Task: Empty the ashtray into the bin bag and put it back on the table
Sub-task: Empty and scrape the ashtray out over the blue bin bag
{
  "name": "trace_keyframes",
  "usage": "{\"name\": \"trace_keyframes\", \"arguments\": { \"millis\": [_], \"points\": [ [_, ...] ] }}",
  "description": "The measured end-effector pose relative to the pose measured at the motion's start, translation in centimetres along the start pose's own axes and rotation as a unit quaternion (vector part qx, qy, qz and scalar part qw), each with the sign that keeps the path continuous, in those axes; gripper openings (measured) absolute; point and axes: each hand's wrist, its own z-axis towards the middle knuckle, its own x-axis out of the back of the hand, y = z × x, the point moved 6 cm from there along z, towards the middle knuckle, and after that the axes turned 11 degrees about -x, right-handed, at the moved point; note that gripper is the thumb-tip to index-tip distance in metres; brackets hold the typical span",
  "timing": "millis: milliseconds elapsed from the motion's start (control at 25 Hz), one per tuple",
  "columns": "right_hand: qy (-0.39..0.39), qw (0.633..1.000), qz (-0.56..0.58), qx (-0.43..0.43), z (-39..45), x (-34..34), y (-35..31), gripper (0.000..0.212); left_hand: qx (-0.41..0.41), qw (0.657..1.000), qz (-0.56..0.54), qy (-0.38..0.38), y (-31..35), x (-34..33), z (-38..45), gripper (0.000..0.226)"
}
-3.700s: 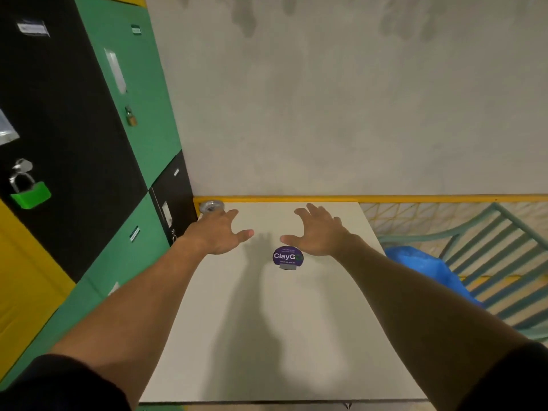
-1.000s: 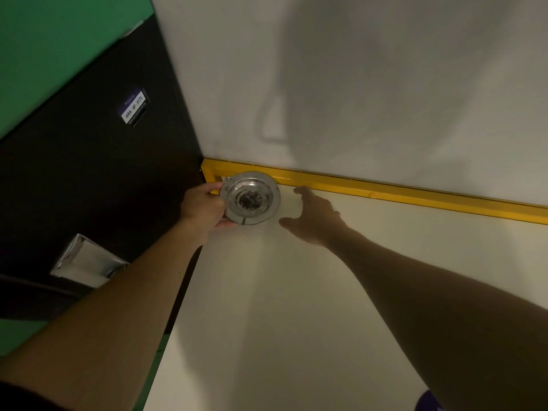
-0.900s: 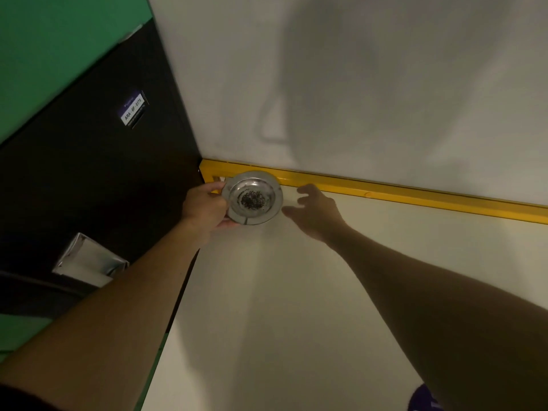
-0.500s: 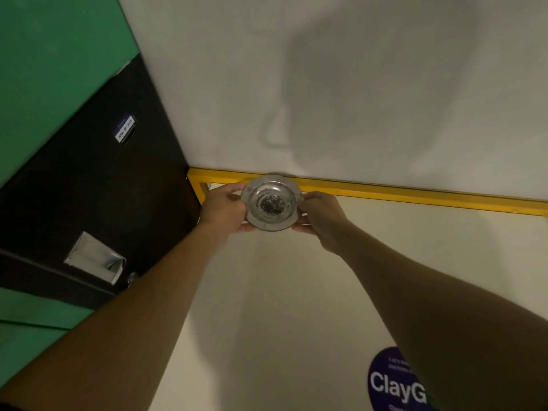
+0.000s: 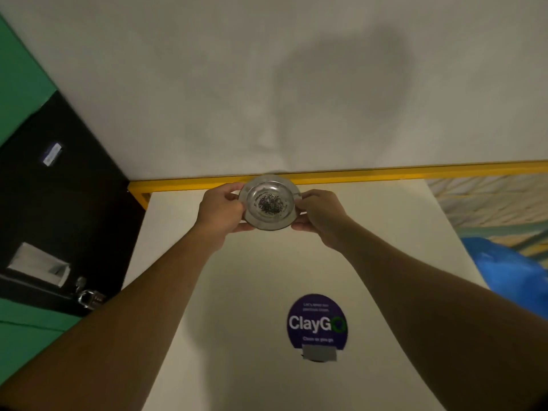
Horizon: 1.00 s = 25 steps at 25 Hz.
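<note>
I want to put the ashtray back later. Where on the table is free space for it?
Nearly all of the table is bare. The widest patch lies between the two forearms, from the ashtray down to the purple sticker. The far strip along the yellow rail, right of the right hand, is free too. No part shown is crowded.

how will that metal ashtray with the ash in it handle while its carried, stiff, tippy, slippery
The ashtray looks like thin shiny metal: probably rigid and light. It is shallow, with loose ash inside, so tilting would likely spill it. The left hand and right hand grip opposite rims, which probably keeps the smooth metal from slipping.
</note>
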Motion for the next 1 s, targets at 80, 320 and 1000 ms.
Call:
{"name": "trace_keyframes", "arguments": {
  "millis": [80, 320, 1000],
  "points": [
    [0.018, 1.0, 0.017, -0.003, -1.3, 3.4, 0.5, 0.013, -0.01, 1.0, 0.004, -0.023, 1.1, -3.0, -1.4, 0.044],
    [0.068, 0.996, 0.048, -0.01, -4.9, 14.3, 4.0, 0.016, -0.005, 0.997, 0.007, -0.08, 2.3, -13.0, -5.9, 0.045],
    [0.168, 0.967, 0.173, -0.078, -9.7, 43.8, 17.9, 0.018, -0.01, 0.976, 0.066, -0.209, 0.7, -43.6, -16.8, 0.049]
  ]
}}
